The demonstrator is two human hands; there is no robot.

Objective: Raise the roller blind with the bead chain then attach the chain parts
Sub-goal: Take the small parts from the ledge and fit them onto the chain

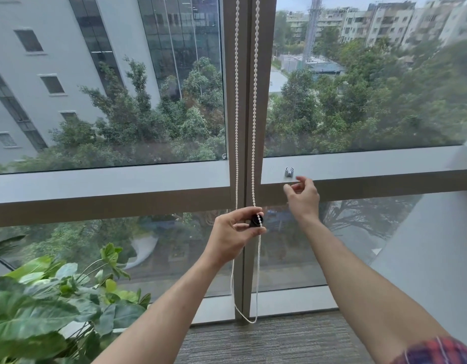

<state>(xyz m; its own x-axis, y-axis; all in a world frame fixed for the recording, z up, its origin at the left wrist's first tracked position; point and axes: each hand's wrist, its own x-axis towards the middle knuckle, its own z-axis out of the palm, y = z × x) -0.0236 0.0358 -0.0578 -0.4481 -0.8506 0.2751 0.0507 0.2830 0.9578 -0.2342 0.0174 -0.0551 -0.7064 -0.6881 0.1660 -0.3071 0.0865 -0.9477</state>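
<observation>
Between left hand (233, 233) fingertips, bead chain (256, 106)

A grey, ribbed carpet floor (274, 340) runs along the foot of the window wall. On its left side stands a broad-leaved green plant (43, 306); its pot is out of sight. The bottom loop of the white bead chain (249, 320) hangs down to floor level at the grey mullion's foot; contact cannot be told.

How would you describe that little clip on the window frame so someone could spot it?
Find the vertical mullion where the white bead chain hangs. Right of it, on the horizontal grey frame rail, sits a small grey two-pronged clip, just above the right hand.
</observation>
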